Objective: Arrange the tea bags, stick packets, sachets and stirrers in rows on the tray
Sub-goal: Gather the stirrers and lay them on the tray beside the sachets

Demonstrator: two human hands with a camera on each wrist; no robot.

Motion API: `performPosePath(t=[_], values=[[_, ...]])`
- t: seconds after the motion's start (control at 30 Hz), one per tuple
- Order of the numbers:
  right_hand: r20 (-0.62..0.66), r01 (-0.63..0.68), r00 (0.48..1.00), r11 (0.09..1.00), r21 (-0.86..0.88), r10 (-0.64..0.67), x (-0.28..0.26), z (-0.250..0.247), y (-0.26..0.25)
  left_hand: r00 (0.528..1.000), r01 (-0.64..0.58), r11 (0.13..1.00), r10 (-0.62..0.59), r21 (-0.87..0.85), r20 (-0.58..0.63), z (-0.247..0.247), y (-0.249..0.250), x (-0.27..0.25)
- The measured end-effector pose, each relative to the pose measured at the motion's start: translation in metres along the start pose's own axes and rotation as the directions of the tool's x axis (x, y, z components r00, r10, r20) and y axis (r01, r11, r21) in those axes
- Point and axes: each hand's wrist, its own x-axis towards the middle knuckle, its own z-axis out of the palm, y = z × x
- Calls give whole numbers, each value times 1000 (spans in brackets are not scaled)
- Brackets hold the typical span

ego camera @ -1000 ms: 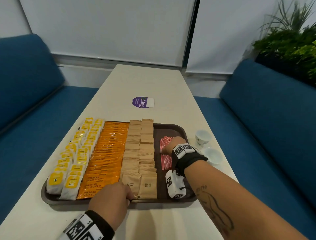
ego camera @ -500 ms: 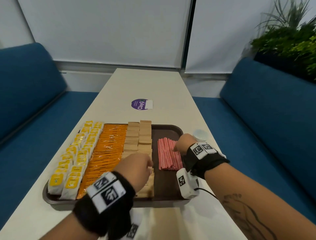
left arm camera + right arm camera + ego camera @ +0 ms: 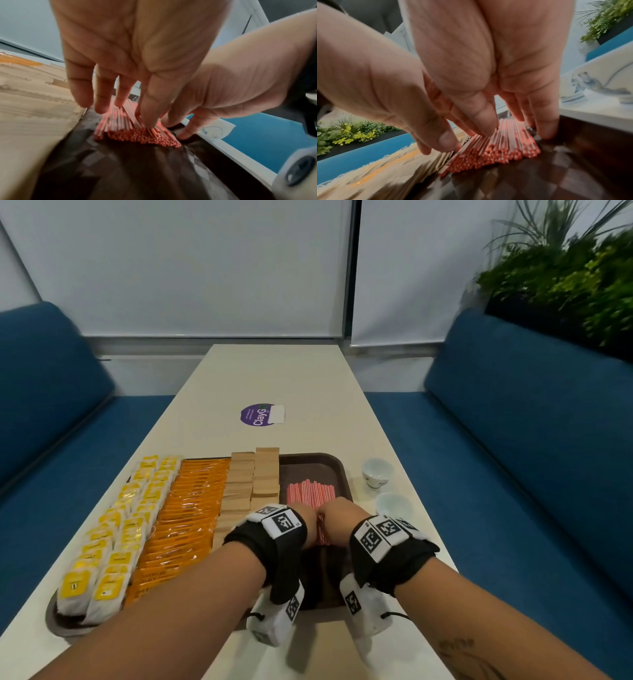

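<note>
A dark brown tray (image 3: 346, 491) holds rows of yellow tea bags (image 3: 116, 529), orange stick packets (image 3: 186, 518), brown sachets (image 3: 253, 481) and a pile of red-and-white stirrers (image 3: 310, 493). My left hand (image 3: 306, 520) and right hand (image 3: 337, 517) sit side by side over the near end of the stirrers. In the left wrist view the left hand (image 3: 123, 112) touches the stirrers (image 3: 135, 135) with straight fingers and thumb. In the right wrist view the right hand (image 3: 515, 129) has its thumb on the stirrers (image 3: 496, 152) and its straight fingers on the tray floor (image 3: 573, 162) beside them.
Two small white cups (image 3: 376, 474) (image 3: 394, 505) stand on the table just right of the tray. A purple sticker (image 3: 262, 414) lies farther up the table. Blue benches run along both sides, and plants (image 3: 565, 278) stand at the back right.
My left hand left the near edge of the sachets and came over to the stirrers. My right hand shifted back to the near end of the stirrers, so both hands now meet there.
</note>
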Motion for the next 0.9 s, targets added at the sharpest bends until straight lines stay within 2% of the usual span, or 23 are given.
performPosePath(t=[0.07,0.17,0.33,0.5,0.63,0.7,0.77,0.83,0.9], values=[[-14,14,1000,1000,-21,-14,-2,0,1,1000,-7,999,7,-40,-5,3,-3,2],[-28,42,999,997,-57,-44,-6,-1,2,997,-8,998,4,-60,-76,8,-7,5],[-70,93,993,995,-27,-95,-11,-2,2,989,14,992,-32,-125,-142,17,-11,4],[-37,107,994,994,21,-107,-9,5,-2,992,37,982,-58,-187,-109,16,-16,-1],[-13,76,997,997,-4,-76,-8,-6,0,968,11,958,-81,-285,-237,16,-19,-10],[-39,57,998,998,-11,-58,-5,-16,2,973,-37,962,-27,-272,-228,16,-14,-16],[-59,42,997,999,-26,-43,4,-26,2,987,-114,958,79,-262,-143,15,-7,-23],[-57,33,998,998,-50,-36,17,-37,0,981,-187,951,169,-245,-93,15,0,-28],[-34,36,999,994,-103,-39,28,-46,-4,975,-220,961,211,-169,-68,18,5,-30]])
